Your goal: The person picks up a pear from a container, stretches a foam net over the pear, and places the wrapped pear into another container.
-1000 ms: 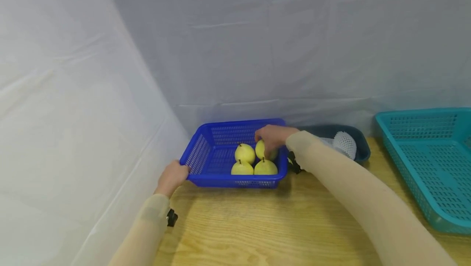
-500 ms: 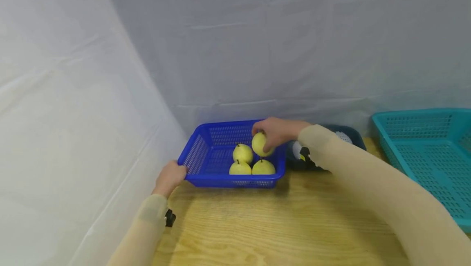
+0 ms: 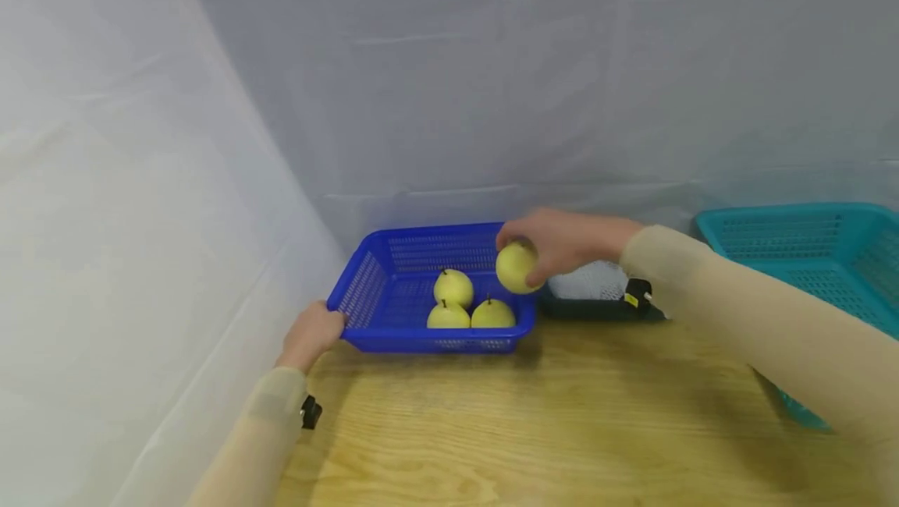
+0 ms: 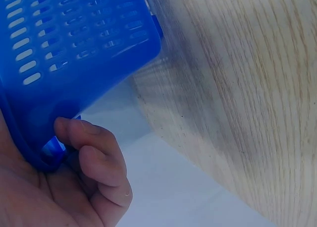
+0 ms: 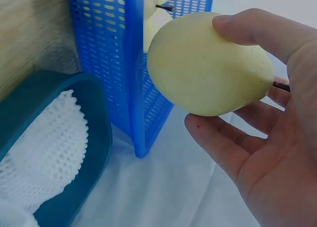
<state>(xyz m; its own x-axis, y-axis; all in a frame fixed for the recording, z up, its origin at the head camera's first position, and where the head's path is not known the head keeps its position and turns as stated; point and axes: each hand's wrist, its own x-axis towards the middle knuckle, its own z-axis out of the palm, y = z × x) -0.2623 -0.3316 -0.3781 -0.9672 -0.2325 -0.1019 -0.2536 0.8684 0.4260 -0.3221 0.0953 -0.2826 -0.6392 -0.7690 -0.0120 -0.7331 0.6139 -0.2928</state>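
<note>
My right hand point(image 3: 558, 242) grips a yellow pear point(image 3: 516, 267) above the right rim of the blue basket point(image 3: 421, 342). In the right wrist view the thumb lies on one side of the held pear point(image 5: 208, 63) and the fingers on the other, its stem toward the palm. Three more pears sit inside the basket: one at the back point(image 3: 453, 288), one at front left point(image 3: 448, 315) and one at front right point(image 3: 493, 313). At the basket's left end, my left hand point(image 3: 314, 333) holds the rim; in the left wrist view its fingers point(image 4: 101, 162) curl around the edge.
Right of the blue basket stands a dark green bin point(image 5: 94, 108) with white foam netting point(image 5: 49, 147) in it. A larger teal basket point(image 3: 794, 257) is farther right, partly behind my right arm. A white sheet point(image 3: 456, 101) hangs behind the wooden table point(image 3: 435, 421).
The right hand has lifted one pear from among the others and carried it up and right to the basket's rim. The left hand keeps its hold on the basket.
</note>
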